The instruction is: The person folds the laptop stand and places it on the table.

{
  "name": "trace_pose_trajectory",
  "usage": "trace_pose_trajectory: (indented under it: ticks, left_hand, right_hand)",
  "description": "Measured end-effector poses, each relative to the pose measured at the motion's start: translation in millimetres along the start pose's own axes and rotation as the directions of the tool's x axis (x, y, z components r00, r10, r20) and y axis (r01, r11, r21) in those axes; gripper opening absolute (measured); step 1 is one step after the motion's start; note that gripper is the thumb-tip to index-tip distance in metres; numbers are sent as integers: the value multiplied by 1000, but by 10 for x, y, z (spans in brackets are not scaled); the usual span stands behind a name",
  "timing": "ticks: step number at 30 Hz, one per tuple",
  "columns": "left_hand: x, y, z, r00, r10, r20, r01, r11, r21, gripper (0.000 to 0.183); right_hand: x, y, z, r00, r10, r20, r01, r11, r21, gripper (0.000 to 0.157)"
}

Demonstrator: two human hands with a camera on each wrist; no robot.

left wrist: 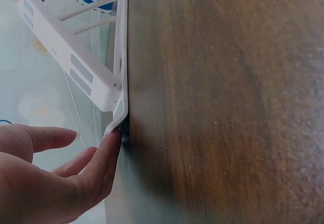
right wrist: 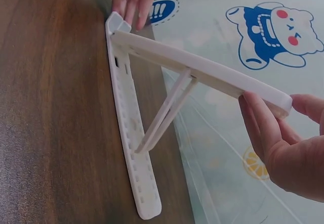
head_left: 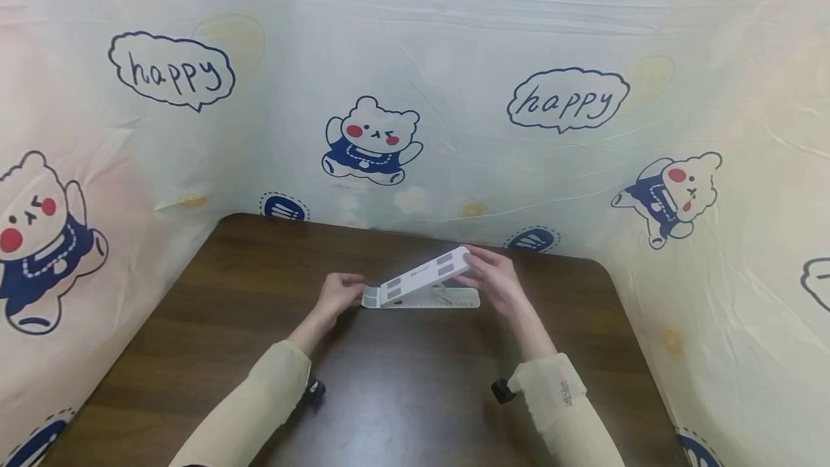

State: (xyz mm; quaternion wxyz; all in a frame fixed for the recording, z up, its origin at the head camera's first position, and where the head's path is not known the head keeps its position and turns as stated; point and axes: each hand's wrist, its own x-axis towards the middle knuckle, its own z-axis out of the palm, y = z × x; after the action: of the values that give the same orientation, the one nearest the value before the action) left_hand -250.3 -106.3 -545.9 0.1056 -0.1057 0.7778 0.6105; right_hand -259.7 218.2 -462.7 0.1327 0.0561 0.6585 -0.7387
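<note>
A white folding laptop stand [head_left: 421, 278] with grey pads stands on the table, its upper panel raised at a slant over the flat base. Thin support struts [right wrist: 167, 110] prop the panel up from the slotted base [right wrist: 132, 113]. My right hand [head_left: 496, 279] pinches the panel's raised end between thumb and fingers. At the hinged, lipped end, my left hand [left wrist: 61, 176] touches the lip with its fingertips. The left thumb [left wrist: 53, 137] stays apart from the stand. In the right wrist view, part of the left hand is cut off by the frame.
The brown wooden table [head_left: 402, 388] has rounded far corners. Behind and beside it hangs a pale curtain [head_left: 454, 34] printed with bears and "happy" bubbles. Near each cuff a small black device [head_left: 503, 390] shows.
</note>
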Motion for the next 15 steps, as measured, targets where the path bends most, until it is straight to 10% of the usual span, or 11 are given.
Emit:
trace_pose_trajectory:
  ticks: [15]
  left_hand:
    - [146,4,-20,1000,4,-19,-2,996,90,43]
  right_hand:
    - [-70,27,10,998,65,14,-66,994,82,58]
